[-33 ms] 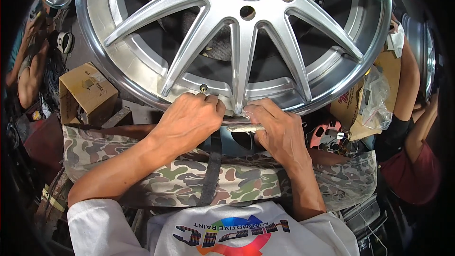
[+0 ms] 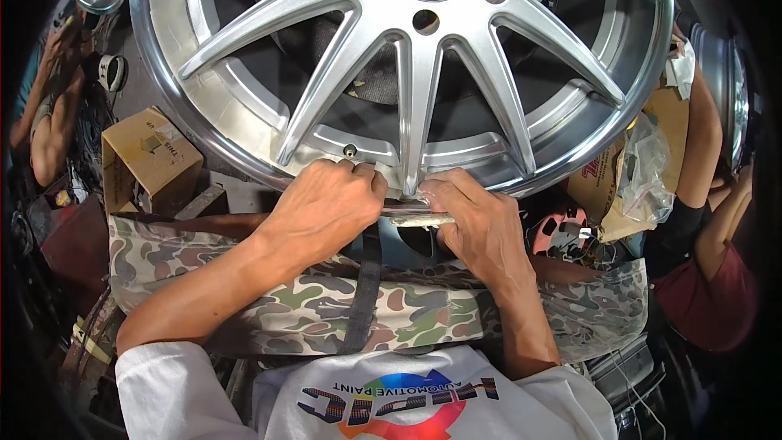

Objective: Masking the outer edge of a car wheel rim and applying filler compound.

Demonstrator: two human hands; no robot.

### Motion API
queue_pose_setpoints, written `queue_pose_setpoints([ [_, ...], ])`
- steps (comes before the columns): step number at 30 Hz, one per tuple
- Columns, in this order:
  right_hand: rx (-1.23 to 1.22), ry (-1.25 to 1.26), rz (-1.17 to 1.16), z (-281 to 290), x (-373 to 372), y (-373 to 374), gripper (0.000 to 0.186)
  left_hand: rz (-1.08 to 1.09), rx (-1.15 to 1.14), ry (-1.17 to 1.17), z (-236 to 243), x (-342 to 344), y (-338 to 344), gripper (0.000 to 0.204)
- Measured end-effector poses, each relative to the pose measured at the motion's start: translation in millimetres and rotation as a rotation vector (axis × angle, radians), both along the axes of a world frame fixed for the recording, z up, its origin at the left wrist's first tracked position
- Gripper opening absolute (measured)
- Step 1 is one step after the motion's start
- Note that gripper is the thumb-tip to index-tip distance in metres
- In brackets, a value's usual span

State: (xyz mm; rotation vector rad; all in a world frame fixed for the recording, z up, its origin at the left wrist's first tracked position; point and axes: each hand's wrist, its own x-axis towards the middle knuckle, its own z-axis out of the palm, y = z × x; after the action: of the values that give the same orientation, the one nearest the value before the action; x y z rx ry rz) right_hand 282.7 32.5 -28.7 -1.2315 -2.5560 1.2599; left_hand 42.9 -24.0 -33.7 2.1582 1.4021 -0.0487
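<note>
Hands press side by side on the near rim of the silver alloy wheel [image 2: 407,73]: left hand [image 2: 330,204] curled, knuckles on the lip; right hand [image 2: 476,224] pinching a pale strip [image 2: 415,218], seemingly masking tape. Likely masking; pressing it flat demands steady fingertip pressure.

The alloy wheel [image 2: 407,57] rests on the person's lap, both hands at its near rim; a cardboard box [image 2: 151,159] sits left, a plastic bag [image 2: 643,171] right.
</note>
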Motion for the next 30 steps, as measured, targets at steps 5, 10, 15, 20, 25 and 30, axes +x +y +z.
queue_pose_setpoints([
  [5, -0.008, -0.018, 0.008, 0, 0, 0, 0.043, -0.015, -0.029, 0.02, 0, 1, 0, 0.015],
  [10, -0.042, -0.035, -0.011, 3, 0, 1, 0.042, -0.038, -0.034, 0.027, 1, 1, 1, 0.016],
  [15, -0.023, -0.011, -0.005, 0, -1, 0, 0.039, -0.036, 0.041, -0.01, 0, 1, 1, 0.013],
  [20, -0.009, 0.013, -0.009, 1, -3, 0, 0.037, -0.014, 0.04, -0.011, 1, 1, 1, 0.012],
  [25, -0.029, 0.006, 0.01, 1, -2, 1, 0.036, -0.038, -0.053, -0.041, 5, 0, 4, 0.014],
  [30, -0.021, -0.055, 0.078, 5, -5, 5, 0.031, -0.034, -0.037, -0.108, 12, -11, 5, 0.016],
])
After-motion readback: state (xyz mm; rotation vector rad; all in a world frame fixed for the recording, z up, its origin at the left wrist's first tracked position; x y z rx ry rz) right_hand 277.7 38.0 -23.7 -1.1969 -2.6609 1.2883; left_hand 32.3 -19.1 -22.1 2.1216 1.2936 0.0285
